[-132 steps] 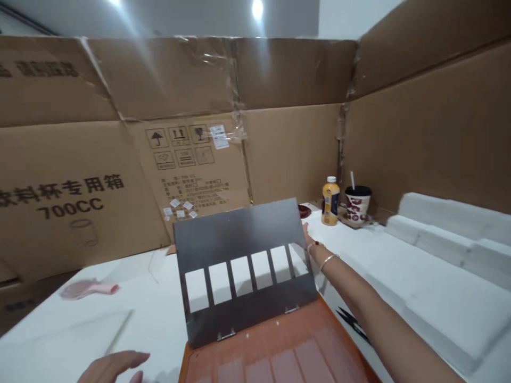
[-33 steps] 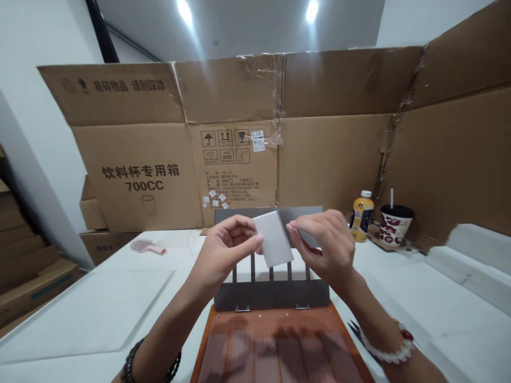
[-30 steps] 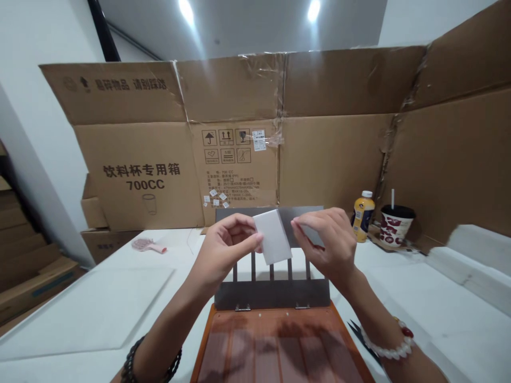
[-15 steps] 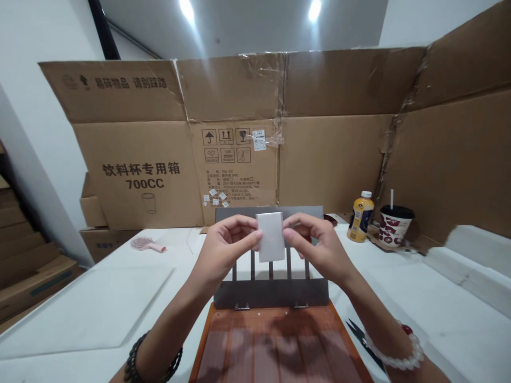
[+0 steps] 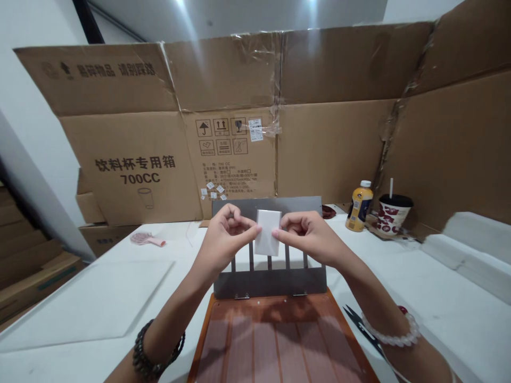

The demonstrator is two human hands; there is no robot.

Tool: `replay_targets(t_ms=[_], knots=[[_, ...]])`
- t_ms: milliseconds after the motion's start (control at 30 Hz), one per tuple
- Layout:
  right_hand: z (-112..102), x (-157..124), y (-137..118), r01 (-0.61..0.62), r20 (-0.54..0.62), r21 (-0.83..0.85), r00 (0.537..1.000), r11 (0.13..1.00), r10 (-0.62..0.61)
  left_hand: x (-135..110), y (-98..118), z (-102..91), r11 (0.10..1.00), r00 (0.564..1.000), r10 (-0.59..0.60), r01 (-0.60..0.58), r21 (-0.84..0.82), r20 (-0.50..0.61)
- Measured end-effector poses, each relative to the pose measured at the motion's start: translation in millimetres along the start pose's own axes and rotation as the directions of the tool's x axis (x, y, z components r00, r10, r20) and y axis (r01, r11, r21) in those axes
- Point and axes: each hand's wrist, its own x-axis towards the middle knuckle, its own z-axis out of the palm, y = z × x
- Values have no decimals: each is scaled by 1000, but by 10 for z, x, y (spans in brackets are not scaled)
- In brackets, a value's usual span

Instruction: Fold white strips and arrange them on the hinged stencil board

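The left hand [image 5: 222, 234] and right hand [image 5: 312, 238] are pinching a card [image 5: 267, 235] by its side edges, its long axis running nearly upright, its face turned near, in front of the far plate [image 5: 271, 284].

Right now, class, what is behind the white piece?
Behind the white piece is the grey frame; its upper band shows above, its bars and slots below. The patch straight behind is covered and cannot be seen. The left hand and right hand hide more.
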Motion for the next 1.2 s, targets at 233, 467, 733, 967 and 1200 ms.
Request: replay_targets(t_ms=[233,467,733,967,1200], knots=[[-7,0,-22,-14,0,-23,1000,1000,14,-8,13,-2,998,1000,22,-21,65,-11],[-9,0,6,-5,8,-29,1000,1000,5,4,10,-19,995,999,29,-30,100,13],[-13,-4,-11,-28,7,-52,1000,998,29,-7,1,-38,996,1000,5,-8,85,30],[-14,-11,-16,-30,26,-69,999,997,32,5,-16,1,997,998,-36,32,72,49],[-386,-441,-284,-140,-326,-427,946,893,-7,-317,-242,-17,986,980,-168,164,41,111]])
